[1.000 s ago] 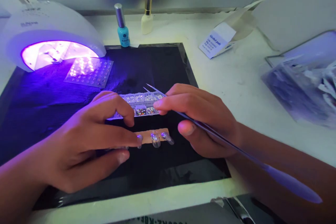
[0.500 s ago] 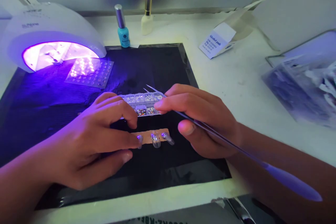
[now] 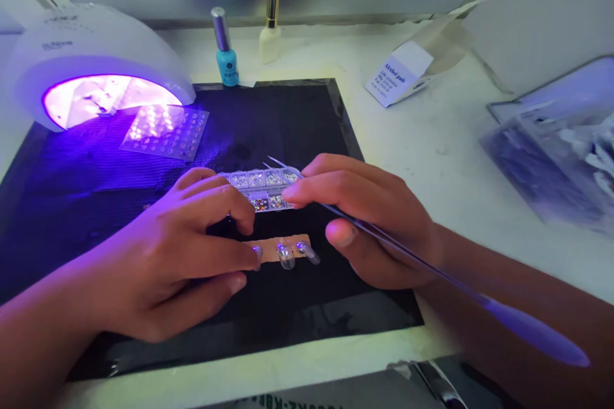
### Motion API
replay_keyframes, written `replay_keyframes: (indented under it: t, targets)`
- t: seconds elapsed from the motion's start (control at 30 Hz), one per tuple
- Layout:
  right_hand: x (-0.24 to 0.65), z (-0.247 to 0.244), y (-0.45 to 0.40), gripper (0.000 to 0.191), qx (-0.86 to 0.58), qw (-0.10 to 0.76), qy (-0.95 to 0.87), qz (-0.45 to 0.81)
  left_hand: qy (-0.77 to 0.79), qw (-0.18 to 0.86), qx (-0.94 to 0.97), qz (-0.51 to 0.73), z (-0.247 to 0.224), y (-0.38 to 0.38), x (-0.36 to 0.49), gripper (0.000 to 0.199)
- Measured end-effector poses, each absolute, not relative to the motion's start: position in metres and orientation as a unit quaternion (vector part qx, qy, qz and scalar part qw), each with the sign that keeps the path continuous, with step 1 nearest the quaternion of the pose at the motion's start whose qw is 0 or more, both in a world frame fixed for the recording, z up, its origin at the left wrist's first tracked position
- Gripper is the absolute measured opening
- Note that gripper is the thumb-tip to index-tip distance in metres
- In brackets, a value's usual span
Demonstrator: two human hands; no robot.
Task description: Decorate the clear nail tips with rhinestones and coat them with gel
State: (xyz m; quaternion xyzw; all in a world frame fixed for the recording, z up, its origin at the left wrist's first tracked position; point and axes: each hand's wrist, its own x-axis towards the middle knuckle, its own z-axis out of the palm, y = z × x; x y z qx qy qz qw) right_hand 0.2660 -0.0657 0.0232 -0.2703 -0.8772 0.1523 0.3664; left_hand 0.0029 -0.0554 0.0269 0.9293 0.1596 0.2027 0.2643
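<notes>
My left hand (image 3: 187,249) rests with its fingers apart over the black mat; its index fingertip presses on the left end of an orange strip (image 3: 271,252). Clear nail tips (image 3: 286,255) stand out from that strip, one partly under the fingertip. Between my right hand's (image 3: 378,223) fingers lie long tweezers (image 3: 412,257), their two thin points parted and directed up and left. Under those points is a clear compartment case (image 3: 256,180) of small rhinestones, touched by my right index finger at its right end. My left hand covers the case's left part.
A white lamp (image 3: 119,32) glows purple at the left, with a sticker sheet (image 3: 165,133) before it. Behind the black mat (image 3: 307,108) stand a blue bottle (image 3: 227,64) and a cream bottle (image 3: 270,41). An alcohol pads box (image 3: 400,73) and plastic bags (image 3: 542,166) lie right.
My left hand has shifted slightly right, and its index fingertip covers more of the leftmost nail tip. My right hand and the tweezers look nearly unchanged.
</notes>
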Motion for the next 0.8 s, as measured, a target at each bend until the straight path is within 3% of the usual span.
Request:
replay_keyframes:
  t: [0.37,0.6,0.8]
  targets:
    - [0.266,0.023,-0.065,0.04,-0.275,0.37,-0.87,0.177,0.167,0.272,0.925,0.207,0.026,-0.056,0.001,0.021]
    - [0.27,0.023,-0.068,0.035,-0.272,0.397,-0.848,0.223,0.279,0.319,0.853,0.306,0.028,-0.056,-0.012,0.019]
    - [0.27,0.01,-0.062,0.024,-0.294,0.477,-0.72,0.409,0.299,0.261,0.85,0.347,0.015,-0.036,-0.012,0.012]
